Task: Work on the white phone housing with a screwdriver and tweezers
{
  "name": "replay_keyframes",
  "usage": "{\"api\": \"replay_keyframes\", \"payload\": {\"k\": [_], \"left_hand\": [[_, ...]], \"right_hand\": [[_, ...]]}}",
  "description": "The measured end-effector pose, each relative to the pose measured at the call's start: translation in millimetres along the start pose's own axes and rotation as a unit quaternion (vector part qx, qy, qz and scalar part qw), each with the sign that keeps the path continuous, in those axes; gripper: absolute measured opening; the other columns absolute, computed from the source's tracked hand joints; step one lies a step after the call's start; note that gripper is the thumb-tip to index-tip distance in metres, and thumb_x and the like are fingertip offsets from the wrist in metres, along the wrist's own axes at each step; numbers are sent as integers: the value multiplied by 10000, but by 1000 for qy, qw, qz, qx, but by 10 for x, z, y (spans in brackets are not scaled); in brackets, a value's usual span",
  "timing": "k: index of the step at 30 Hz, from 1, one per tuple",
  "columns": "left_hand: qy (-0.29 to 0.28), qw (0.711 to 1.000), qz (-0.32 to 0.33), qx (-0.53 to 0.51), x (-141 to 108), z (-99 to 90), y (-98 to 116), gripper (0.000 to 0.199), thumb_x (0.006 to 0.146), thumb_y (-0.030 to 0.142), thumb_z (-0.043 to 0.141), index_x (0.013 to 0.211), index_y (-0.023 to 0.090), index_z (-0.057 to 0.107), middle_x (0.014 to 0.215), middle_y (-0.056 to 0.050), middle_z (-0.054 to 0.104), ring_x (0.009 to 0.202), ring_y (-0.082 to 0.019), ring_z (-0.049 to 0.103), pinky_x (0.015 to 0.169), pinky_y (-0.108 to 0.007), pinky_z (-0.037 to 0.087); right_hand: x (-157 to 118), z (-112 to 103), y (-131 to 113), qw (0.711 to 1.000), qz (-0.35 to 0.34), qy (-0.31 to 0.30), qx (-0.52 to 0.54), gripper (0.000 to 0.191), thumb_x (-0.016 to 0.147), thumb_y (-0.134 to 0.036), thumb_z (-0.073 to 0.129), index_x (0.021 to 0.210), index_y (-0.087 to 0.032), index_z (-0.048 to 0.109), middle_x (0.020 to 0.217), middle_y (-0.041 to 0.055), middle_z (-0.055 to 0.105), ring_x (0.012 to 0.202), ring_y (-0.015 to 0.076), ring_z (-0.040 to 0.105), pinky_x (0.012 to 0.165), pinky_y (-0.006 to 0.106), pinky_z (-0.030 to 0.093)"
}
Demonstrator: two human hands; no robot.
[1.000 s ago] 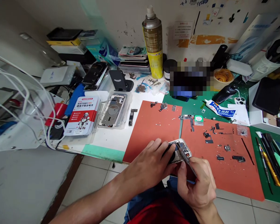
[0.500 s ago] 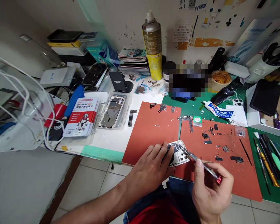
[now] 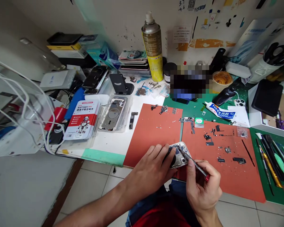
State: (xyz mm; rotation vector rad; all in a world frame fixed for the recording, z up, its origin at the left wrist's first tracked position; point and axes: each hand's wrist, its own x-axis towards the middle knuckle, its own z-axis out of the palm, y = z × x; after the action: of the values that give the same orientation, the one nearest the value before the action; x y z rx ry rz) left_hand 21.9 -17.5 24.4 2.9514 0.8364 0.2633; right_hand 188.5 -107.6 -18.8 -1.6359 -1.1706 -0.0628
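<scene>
Head view: our left hand holds a phone housing while our right hand grips a metal tool angled onto it, needing fine control.

Phone shell in left hand; hand tool runs from right hand onto it. Beyond left hand, leftward: circuit board, phone back in tray, battery box. Spray can farther behind. Right of right hand: small parts on mat, then loose tools.
</scene>
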Motion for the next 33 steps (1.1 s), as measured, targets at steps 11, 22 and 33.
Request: {"api": "replay_keyframes", "payload": {"k": [11, 22, 33], "left_hand": [[8, 1000, 1, 0, -8, 11, -10, 491, 1159, 419, 423, 1447, 49, 569, 1309, -203, 689, 1106, -366, 620, 976, -537, 552], [-2, 999, 7, -33, 24, -40, -50, 464, 1151, 394, 447, 1436, 49, 569, 1242, -194, 684, 1050, -341, 601, 923, -523, 589], [-1, 999, 9, -39, 23, -39, -57, 467, 1142, 397, 479, 1436, 47, 572, 1253, -193, 677, 1047, -342, 576, 920, -532, 586]], "right_hand": [[-56, 20, 30, 1000, -14, -8, 24, 305, 921, -76, 819, 1137, -156, 619, 933, 34, 727, 761, 126, 717, 647, 223, 598], [-31, 13, 0, 996, -50, -42, 67, 370, 906, 58, 741, 1159, -153, 574, 962, 45, 703, 846, 141, 700, 650, 249, 589], [-92, 10, 45, 999, -4, -16, 46, 289, 926, -48, 801, 1101, -157, 600, 953, 31, 732, 791, 107, 723, 697, 208, 602]]}}
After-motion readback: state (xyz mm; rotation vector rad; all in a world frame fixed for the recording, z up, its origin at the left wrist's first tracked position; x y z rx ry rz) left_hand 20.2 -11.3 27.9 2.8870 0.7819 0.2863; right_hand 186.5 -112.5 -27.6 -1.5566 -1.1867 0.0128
